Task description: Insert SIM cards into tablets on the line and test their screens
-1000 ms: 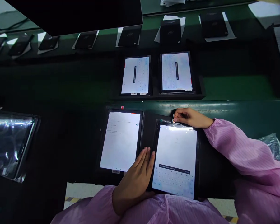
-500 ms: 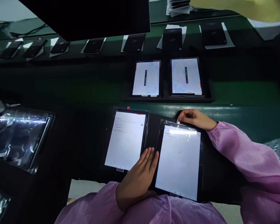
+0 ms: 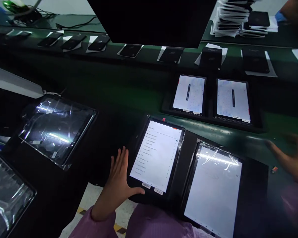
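My left hand [image 3: 118, 180] is open beside the left tablet [image 3: 156, 155], fingers spread upward and the thumb at its lower left corner. That tablet is lit and shows a list headed "Internet". To its right lies a second tablet [image 3: 215, 188], its lit screen mostly blank with glare across the top. My right hand [image 3: 294, 157], blurred by motion, is at the far right, away from both tablets, with thumb and fingers apart. A small red-and-white piece [image 3: 274, 170] lies on the table close to it; its kind is not clear.
Two lit tablets [image 3: 190, 94] [image 3: 233, 99] rest in a dark tray beyond. Film-wrapped tablets [image 3: 57, 129] lie at left. Several dark devices on white sheets [image 3: 255, 61] line the back, below a black monitor [image 3: 154, 21] and a stack of wrapped devices [image 3: 229, 19].
My left hand has moved from between the tablets to the left one's outer side. My right hand has left the right tablet's top edge and swung right. The left screen now lists entries.
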`<state>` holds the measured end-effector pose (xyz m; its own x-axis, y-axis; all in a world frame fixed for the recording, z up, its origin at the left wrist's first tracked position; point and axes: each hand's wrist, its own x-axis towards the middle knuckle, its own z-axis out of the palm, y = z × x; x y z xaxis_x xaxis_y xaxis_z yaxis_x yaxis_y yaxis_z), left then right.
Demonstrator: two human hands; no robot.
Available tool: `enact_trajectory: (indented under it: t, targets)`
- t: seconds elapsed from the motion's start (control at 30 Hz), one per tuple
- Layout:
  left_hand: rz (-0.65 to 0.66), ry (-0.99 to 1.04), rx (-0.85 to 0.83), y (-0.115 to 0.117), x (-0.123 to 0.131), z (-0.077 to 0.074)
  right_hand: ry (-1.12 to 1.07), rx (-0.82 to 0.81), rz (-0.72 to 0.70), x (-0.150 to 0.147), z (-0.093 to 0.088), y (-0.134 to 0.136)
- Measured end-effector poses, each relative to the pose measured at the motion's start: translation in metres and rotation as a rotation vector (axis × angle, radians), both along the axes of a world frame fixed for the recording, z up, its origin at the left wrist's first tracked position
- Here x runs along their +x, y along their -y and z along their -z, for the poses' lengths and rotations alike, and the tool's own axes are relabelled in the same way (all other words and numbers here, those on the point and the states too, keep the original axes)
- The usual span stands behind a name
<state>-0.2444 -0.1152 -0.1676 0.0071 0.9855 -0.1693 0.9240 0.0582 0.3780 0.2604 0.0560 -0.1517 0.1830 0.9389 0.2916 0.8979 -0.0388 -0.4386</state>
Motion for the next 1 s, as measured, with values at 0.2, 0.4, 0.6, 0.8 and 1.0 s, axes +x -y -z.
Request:
enact_trajectory:
  t: [0.2, 0.4, 0.6, 0.8, 1.0]
  targets:
    - [-0.120, 0.198, -0.070, 0.010, -0.011, 0.019, -0.503, -0.697, -0.754, -0.241, -0.025, -0.087]
    - [-0.132, 0.283, -0.065, 0.014, -0.014, 0.026, -0.604, -0.820, -0.797, -0.285, 0.019, -0.106]
    - [-0.176, 0.279, -0.111, 0.013, -0.012, 0.021, -0.693, -0.794, -0.774, -0.289, 0.021, -0.100]
    - [-0.181, 0.269, -0.114, 0.012, -0.007, 0.016, -0.715, -0.791, -0.795, -0.295, 0.024, -0.100]
    - [-0.174, 0.259, -0.135, 0.013, -0.006, 0.013, -0.741, -0.838, -0.753, -0.290, 0.023, -0.101]
